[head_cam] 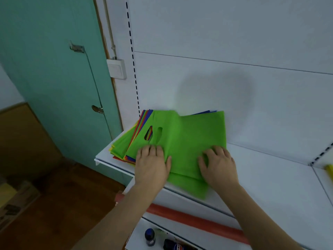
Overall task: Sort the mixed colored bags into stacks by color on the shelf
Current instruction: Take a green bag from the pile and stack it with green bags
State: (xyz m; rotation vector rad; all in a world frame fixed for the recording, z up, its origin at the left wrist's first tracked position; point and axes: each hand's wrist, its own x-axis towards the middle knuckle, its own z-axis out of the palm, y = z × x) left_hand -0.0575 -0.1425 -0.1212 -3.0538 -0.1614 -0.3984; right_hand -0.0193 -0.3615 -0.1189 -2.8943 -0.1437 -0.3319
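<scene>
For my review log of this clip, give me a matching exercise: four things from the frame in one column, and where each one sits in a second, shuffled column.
Things:
1. left hand
2. right hand
3. top green bag
4. red strip

Places:
A. on the edge of the lower shelf
B. on the bag's near right corner
C. beside the handle cutout
D. on top of the mixed pile

Pairs: 1-C, 2-B, 3-D, 4-A

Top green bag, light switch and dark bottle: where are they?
Flat green handled bag [191, 138], head view, bare middle.
White wall light switch [116, 69], head view, faceplate centre.
Small dark bottle [150, 237], head view, its cap.
</scene>
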